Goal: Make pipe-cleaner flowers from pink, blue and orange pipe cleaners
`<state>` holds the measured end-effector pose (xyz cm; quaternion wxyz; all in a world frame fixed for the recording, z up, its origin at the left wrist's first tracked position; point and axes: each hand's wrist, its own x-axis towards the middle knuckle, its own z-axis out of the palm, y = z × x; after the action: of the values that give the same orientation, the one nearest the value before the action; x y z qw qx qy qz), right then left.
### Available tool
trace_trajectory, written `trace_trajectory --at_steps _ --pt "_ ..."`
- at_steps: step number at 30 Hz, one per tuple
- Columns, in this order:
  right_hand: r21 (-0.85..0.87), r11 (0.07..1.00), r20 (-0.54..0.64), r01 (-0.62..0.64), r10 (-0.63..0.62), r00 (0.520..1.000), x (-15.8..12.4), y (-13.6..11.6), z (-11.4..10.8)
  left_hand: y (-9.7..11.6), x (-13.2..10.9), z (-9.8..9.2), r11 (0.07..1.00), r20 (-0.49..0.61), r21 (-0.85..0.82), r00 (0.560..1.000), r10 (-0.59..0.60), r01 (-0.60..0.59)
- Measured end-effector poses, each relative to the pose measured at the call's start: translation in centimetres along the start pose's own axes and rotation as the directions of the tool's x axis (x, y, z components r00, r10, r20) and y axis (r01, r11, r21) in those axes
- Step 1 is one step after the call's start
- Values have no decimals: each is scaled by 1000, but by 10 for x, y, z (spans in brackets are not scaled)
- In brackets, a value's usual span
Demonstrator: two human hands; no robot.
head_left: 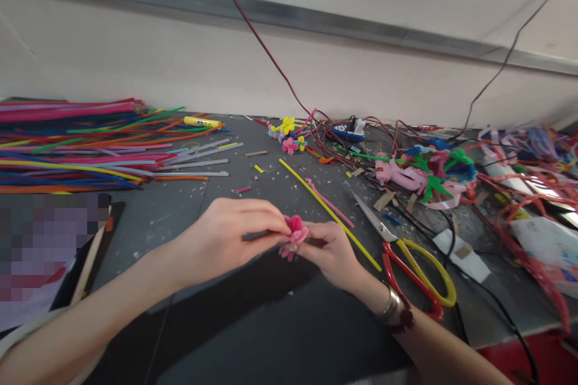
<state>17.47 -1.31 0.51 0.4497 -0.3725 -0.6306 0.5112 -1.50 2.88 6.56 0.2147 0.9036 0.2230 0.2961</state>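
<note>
Above the dark tabletop, my left hand (239, 231) and my right hand (332, 249) meet at a small pink pipe-cleaner flower (295, 230). Fingertips of both hands pinch it from either side, covering part of its petals. Just beyond my hands lie a straight yellow pipe cleaner (334, 216) and a shorter pink pipe cleaner (332, 203). To the right of my right hand rest scissors (383, 230) with one red and one yellow handle, blades apart. Farther back is a bunch of finished pipe-cleaner flowers (289, 132) in yellow and pink.
Piles of coloured pipe cleaners (112, 162) cover the back left, with a yellow tube (202, 122) on top. A pixelated screen (40, 252) sits at left. Tangled cables (325, 129), a green and pink pipe-cleaner piece (433, 174), scraps and red strands (533, 216) crowd the right.
</note>
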Motion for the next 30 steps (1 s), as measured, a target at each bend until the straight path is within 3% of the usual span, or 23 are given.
trace_trajectory --at_steps 2,5,8,10,18,30 --pt "-5 1000 -4 2 -2 1000 0 -1 1 0 4 -7 977 29 -128 985 -171 173" --pt "-31 1000 10 5 -5 1000 -1 -3 1 -3 9 -15 844 66 -302 893 -446 444" --pt "-106 994 38 39 -35 999 -1 -4 1 -7 11 -12 742 214 -343 817 -535 576" --pt "-154 986 44 66 -59 997 -1 -4 1 -8 11 -9 725 289 -340 800 -525 599" --pt "-240 964 64 115 -103 993 -1 -3 2 -7 9 -4 651 412 -414 769 -489 636" --pt "-234 966 -37 112 -124 992 1 2 0 10 8 7 621 193 -400 724 -663 675"
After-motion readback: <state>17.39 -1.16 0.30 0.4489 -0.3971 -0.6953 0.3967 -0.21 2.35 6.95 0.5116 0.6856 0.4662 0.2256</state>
